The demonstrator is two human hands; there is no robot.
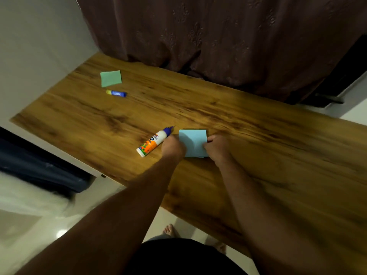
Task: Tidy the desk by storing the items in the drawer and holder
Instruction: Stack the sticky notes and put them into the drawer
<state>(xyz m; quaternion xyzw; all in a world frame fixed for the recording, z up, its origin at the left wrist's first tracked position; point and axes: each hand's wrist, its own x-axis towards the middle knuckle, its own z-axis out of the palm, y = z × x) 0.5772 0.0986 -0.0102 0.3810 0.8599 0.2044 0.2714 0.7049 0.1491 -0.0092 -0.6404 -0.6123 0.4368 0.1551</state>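
A light blue stack of paper notes (193, 141) lies near the middle of the wooden desk (258, 155). My left hand (172, 147) grips its left edge and my right hand (217, 147) pinches its right edge. Just left of my left hand lies a white glue bottle (154, 141) with an orange label and a purple cap, on its side. Farther off at the back left lie a green paper pad (111, 78) and a small blue glue stick (116, 93) with a yellow end. No drawer or holder is in view.
A dark maroon curtain (218, 36) hangs behind the desk. A white wall (39, 46) stands at the left. Below the desk's front edge are a pale tiled floor (49, 225), my bare feet and a dark blue object (39, 165) at the left.
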